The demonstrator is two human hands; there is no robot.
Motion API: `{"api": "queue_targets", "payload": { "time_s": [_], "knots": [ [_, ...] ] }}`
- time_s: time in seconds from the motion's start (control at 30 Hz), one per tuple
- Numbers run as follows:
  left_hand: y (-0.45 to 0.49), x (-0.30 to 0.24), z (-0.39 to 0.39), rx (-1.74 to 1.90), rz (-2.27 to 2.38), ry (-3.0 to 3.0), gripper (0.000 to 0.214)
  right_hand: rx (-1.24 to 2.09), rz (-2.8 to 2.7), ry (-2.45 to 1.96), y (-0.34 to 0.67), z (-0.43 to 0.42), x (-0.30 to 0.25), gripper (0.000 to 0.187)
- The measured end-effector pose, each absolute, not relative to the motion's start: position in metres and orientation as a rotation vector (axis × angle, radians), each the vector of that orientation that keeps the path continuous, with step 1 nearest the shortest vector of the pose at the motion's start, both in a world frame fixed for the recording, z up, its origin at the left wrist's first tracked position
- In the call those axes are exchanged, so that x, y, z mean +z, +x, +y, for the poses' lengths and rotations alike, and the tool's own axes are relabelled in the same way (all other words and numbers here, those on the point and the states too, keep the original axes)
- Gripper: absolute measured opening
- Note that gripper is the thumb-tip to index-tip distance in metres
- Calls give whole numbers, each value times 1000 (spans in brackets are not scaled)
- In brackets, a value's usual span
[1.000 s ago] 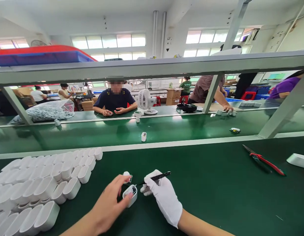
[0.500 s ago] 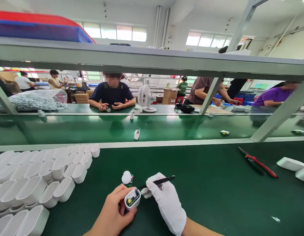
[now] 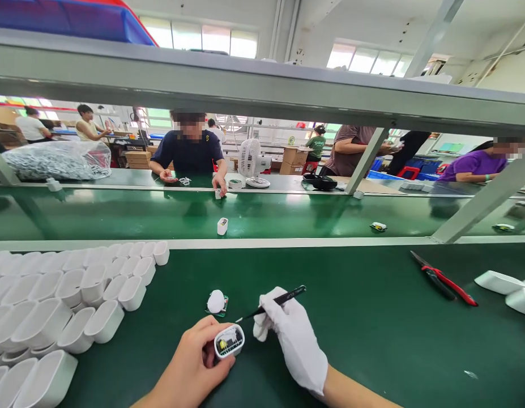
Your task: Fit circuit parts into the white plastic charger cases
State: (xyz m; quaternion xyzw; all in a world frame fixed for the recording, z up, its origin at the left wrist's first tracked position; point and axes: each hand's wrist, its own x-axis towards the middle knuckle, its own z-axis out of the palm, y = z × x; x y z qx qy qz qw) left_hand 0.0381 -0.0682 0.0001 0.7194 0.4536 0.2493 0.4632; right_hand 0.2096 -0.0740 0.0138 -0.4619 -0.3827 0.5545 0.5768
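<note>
Bare fingers of my left hand (image 3: pixel 198 360) wrap round a white oval plastic housing (image 3: pixel 229 341), its open end facing up toward me. Inside it show a yellow part and dark electronic components. My right hand (image 3: pixel 290 340), in a white glove, is closed on black tweezers (image 3: pixel 283 298), whose tip points left at the housing's upper rim. Whether the tip touches the rim I cannot tell. Just beyond the housing, a small green circuit board (image 3: pixel 223 309) lies on the green table, with a white round piece (image 3: pixel 216 301) on top of it.
Rows of white oval housings (image 3: pixel 71 289) fill the left side. Red-handled pliers (image 3: pixel 444 279) and more white housings (image 3: pixel 500 281) lie right. Past a white ledge runs a green conveyor (image 3: pixel 287 218) carrying a housing (image 3: pixel 222 226) and boards. A co-worker (image 3: pixel 188 150) sits opposite, under a shelf beam.
My right hand has shifted slightly right and the tweezers' tip has come out from behind the housing's rim. Items on the conveyor moved left. The co-worker opposite now reaches to a small white piece.
</note>
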Motion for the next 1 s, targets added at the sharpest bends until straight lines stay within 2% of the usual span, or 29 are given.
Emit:
{"api": "queue_targets", "payload": {
  "time_s": [0.4, 1.0],
  "knots": [
    [38, -7, -69, 644, 1122, 1763, 31, 1399, -772, -1091, 204, -68, -3, 53],
    [37, -15, -68, 671, 1101, 1756, 32, 1443, -899, -1102, 196, -73, -4, 49]
  ]
}}
